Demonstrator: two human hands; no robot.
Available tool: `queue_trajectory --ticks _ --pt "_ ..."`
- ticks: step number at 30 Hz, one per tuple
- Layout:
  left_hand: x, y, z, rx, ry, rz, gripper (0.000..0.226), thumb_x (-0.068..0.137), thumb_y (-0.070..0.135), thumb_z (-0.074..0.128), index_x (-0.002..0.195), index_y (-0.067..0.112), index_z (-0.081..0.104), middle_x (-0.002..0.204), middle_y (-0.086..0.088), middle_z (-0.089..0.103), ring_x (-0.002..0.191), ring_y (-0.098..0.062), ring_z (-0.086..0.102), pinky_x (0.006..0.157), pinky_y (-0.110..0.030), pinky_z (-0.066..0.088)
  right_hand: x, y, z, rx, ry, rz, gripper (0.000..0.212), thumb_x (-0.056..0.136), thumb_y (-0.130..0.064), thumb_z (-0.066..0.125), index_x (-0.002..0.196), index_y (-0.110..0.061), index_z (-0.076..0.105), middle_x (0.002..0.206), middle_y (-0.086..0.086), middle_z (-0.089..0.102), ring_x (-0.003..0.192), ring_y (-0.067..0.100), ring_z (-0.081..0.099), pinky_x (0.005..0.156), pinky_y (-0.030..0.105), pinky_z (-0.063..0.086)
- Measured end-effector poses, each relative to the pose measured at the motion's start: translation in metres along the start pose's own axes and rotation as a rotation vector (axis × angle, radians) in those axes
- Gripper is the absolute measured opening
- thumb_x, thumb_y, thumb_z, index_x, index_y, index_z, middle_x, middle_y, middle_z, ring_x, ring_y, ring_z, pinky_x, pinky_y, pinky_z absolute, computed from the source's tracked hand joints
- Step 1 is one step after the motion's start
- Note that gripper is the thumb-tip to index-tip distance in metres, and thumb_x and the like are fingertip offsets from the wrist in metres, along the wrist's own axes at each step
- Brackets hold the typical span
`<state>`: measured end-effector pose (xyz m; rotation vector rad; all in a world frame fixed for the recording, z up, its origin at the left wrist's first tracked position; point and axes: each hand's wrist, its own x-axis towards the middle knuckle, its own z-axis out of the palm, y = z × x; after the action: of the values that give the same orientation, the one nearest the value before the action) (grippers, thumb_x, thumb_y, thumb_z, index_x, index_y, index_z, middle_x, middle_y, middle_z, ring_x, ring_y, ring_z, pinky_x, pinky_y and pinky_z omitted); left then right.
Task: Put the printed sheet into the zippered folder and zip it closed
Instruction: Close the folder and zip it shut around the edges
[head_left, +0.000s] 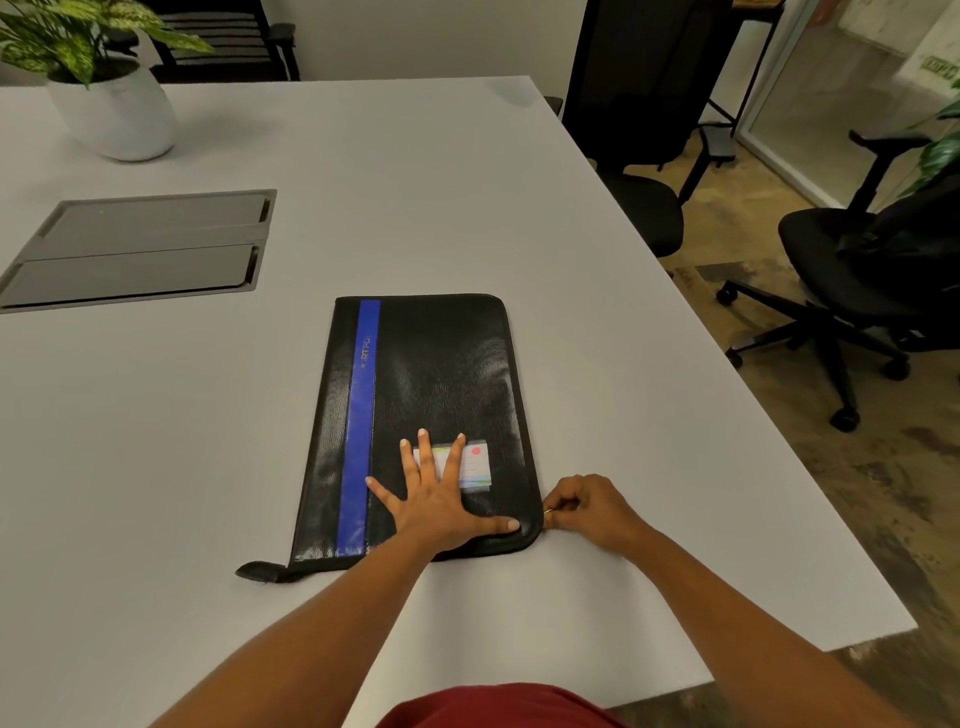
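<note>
A black zippered folder (441, 374) with a blue stripe lies flat and closed on the white table (156, 441). A small label card (475, 465) sits on its near right cover. My left hand (441, 499) presses flat on the cover, fingers spread, partly over the card. My right hand (587, 506) pinches the metal zipper pull (548, 513) at the folder's near right corner. A black zipper tail (260, 570) sticks out at the near left corner. No printed sheet is visible.
A white pot with a green plant (117, 111) stands at the far left. A grey cable hatch (140, 247) is set into the table left of the folder. Black office chairs (852, 270) stand beyond the table's right edge.
</note>
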<state>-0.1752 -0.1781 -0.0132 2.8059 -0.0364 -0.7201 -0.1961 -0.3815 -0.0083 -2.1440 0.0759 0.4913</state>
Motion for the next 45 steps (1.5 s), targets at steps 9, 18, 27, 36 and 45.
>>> queue_trajectory --ticks 9,18,27,36,45 --pt "0.004 0.001 0.002 0.047 -0.032 -0.019 0.125 0.054 0.085 0.053 0.138 0.041 -0.028 0.147 -0.006 -0.041 0.135 -0.033 -0.036 0.1 -0.072 -0.012 0.013 0.004 0.001 0.078 0.102 -0.009 0.019 0.074 -0.003 0.071 0.068 -0.02 0.065 0.072 0.007 0.062 0.052 0.014 0.054 0.059 0.027 0.049" --pt "0.005 0.001 0.004 0.054 -0.031 -0.025 0.126 0.052 0.087 0.052 0.137 0.041 -0.029 0.147 -0.006 -0.04 0.134 -0.033 -0.037 0.1 -0.073 -0.012 0.032 0.0 0.004 0.028 0.245 0.009 0.006 0.076 -0.008 0.071 0.075 -0.014 0.069 0.065 -0.009 0.056 0.044 0.009 0.053 0.056 0.021 0.045" --pt "0.007 0.001 0.005 0.054 -0.043 -0.035 0.127 0.051 0.087 0.053 0.136 0.042 -0.03 0.147 -0.005 -0.041 0.134 -0.033 -0.038 0.099 -0.072 -0.014 0.07 -0.017 -0.003 -0.017 0.317 0.027 0.002 0.078 -0.013 0.069 0.078 -0.015 0.068 0.065 -0.011 0.052 0.05 0.012 0.055 0.074 0.043 0.056" --pt "0.006 0.001 0.005 0.043 -0.017 -0.036 0.127 0.05 0.087 0.052 0.138 0.042 -0.027 0.148 -0.004 -0.038 0.135 -0.032 -0.037 0.1 -0.072 -0.014 0.066 -0.009 0.001 0.005 0.319 -0.024 0.016 0.081 -0.012 0.067 0.096 -0.011 0.071 0.075 -0.011 0.054 0.073 0.012 0.052 0.077 0.036 0.05" --pt "0.0 0.0 0.005 -0.071 0.248 0.004 0.113 0.043 0.098 0.001 0.142 0.045 0.012 0.157 0.003 -0.011 0.143 -0.02 -0.019 0.105 -0.065 -0.014 0.065 -0.005 0.004 0.021 0.34 -0.018 0.015 0.083 -0.013 0.065 0.096 -0.013 0.071 0.098 0.004 0.067 0.082 0.012 0.055 0.078 0.027 0.046"
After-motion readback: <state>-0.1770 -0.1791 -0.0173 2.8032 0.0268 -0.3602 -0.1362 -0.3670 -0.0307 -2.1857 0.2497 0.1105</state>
